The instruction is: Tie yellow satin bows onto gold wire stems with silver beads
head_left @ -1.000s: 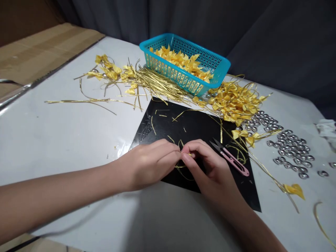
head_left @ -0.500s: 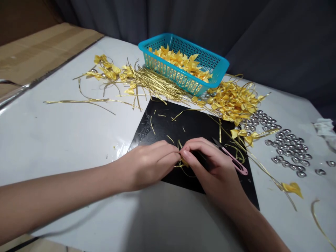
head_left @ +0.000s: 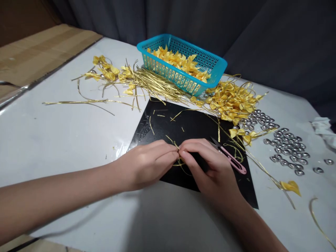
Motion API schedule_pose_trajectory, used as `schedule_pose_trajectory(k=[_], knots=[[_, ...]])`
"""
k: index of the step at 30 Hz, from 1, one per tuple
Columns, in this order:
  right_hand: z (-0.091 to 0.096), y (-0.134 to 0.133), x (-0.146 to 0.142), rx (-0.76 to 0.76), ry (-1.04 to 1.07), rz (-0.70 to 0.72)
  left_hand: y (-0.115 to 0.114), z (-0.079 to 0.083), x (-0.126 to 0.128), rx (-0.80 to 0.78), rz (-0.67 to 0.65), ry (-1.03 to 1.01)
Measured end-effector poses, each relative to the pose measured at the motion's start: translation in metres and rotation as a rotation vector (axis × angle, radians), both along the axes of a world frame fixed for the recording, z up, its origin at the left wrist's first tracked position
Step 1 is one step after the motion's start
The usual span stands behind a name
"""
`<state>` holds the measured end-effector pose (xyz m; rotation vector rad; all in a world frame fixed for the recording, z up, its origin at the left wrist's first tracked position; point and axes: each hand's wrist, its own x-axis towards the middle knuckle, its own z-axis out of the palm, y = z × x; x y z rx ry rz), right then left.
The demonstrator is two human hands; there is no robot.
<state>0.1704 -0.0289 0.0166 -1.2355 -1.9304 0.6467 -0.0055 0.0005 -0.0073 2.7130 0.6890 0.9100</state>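
A white bench [head_left: 65, 140] carries a black sheet [head_left: 194, 126], with a teal basket [head_left: 170, 73] of yellow ribbon bows [head_left: 181, 61] behind it. Over the sheet's near edge the left hand [head_left: 147, 166] and right hand [head_left: 210, 168] meet. Pink thread snips [head_left: 232, 161] lie just beside the right one. Both hands' fingertips are pinched closed on a thin gold wire [head_left: 178, 162].

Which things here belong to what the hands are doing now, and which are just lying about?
In use: left hand and right hand, both pinching the gold wire, over the black mat.
Lying about: pink snips, blue basket, silver beads, wire bundle, bow pile.
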Motion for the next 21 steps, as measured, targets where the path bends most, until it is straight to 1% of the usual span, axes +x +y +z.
schedule_pose_trajectory(k=[2,5,8,10,12,16,21], knots=[[0.002,-0.001,0.001,0.025,0.047,-0.050,-0.001,-0.002,0.000,-0.011,-0.011,0.020],[0.010,-0.001,0.006,0.035,0.200,-0.239,-0.002,-0.006,0.000,-0.041,-0.024,0.057],[0.020,-0.003,0.012,-0.020,0.372,-0.385,-0.002,-0.008,0.000,-0.047,-0.025,0.081],[0.027,-0.006,0.014,-0.052,0.429,-0.415,-0.001,-0.007,0.000,-0.049,-0.032,0.088],[0.034,-0.009,0.015,-0.047,0.450,-0.436,0.000,-0.007,0.000,-0.052,-0.040,0.093],[0.043,-0.013,0.011,-0.010,0.476,-0.443,0.000,-0.005,-0.001,-0.045,-0.053,0.097],[0.049,-0.014,0.004,0.079,0.541,-0.467,0.000,-0.004,-0.001,-0.069,-0.056,0.114]])
